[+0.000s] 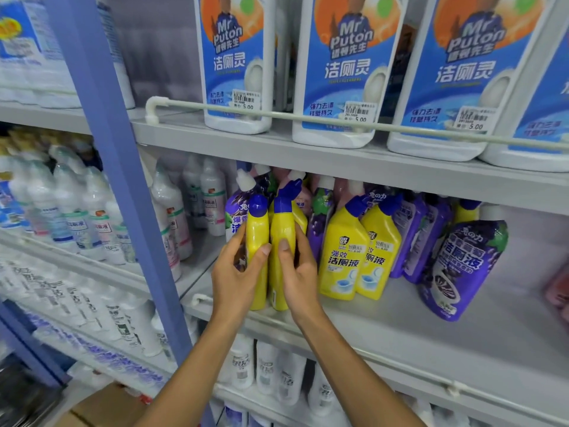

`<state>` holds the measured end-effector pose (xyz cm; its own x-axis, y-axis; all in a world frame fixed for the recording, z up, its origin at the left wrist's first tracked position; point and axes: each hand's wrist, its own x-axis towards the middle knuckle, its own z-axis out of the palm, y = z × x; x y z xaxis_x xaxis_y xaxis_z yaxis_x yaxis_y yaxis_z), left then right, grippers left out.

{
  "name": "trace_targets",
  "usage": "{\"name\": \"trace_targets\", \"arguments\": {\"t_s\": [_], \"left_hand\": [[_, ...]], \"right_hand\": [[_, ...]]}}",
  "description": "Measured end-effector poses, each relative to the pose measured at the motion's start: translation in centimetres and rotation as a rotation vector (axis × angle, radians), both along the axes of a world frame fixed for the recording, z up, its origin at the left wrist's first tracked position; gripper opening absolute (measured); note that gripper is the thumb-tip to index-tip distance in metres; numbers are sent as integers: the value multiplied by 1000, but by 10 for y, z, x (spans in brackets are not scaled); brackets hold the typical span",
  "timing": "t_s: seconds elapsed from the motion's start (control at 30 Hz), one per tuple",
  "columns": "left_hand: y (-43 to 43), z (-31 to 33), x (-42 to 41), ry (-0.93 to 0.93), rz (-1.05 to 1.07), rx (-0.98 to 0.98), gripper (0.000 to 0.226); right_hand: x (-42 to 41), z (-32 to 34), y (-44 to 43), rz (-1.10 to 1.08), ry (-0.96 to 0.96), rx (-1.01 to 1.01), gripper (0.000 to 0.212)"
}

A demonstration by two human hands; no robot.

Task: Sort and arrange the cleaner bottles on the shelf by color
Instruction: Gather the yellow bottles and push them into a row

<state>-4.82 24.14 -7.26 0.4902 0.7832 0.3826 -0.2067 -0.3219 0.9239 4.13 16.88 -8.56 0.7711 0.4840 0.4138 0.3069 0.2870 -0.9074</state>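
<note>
Where the grey middle shelf runs under big white-and-blue jugs, purple pouches lean at the right, with a yellow bottle pair upright just left of them. Front left, two more stand side by side and touching. Left hand, fingers curled round the left yellow bottle. Right hand, fingers wrapped round the right yellow bottle.

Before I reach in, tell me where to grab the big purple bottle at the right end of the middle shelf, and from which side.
Take the purple bottle around its shoulder, where the wide body narrows below the white cap. Come from the front right: bare shelf lies there, while other purple bottles crowd its left.
</note>
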Motion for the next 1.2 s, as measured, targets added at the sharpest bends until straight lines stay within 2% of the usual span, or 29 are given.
{"name": "trace_targets", "arguments": {"t_s": [0.27,0.37,0.5,0.63,0.7,0.77,0.83,0.93,1.07,1.2], "left_hand": [[7,4,-5,-2,-54,-14,43],[15,13,-4,1,65,0,32],[41,30,1,0,248,51,35],[76,41,21,74,22,-25,29],[87,37,24,101,-41,-4,28],[91,31,23,99,-42,37,29],[93,27,22,80,-35,69,32],[95,23,22,84,-18,81,32],[97,23,17,102,26,156,38],[97,24,13,124,63,190,42]], "right_hand": [[-2,0,0,-52,-51,-31,53],[-1,3,-4,-49,-66,-43,47],[0,7,-8,-60,-59,-99,43],[3,11,-15,-60,-94,-168,52],[4,21,-21,-139,-107,-180,48],[12,35,-26,-318,-130,-130,38],[23,53,-29,-479,-192,-85,39],[39,77,-22,-564,-316,-195,49],[55,89,9,-601,-309,-284,57],[60,95,27,-650,-343,-540,58]]}}
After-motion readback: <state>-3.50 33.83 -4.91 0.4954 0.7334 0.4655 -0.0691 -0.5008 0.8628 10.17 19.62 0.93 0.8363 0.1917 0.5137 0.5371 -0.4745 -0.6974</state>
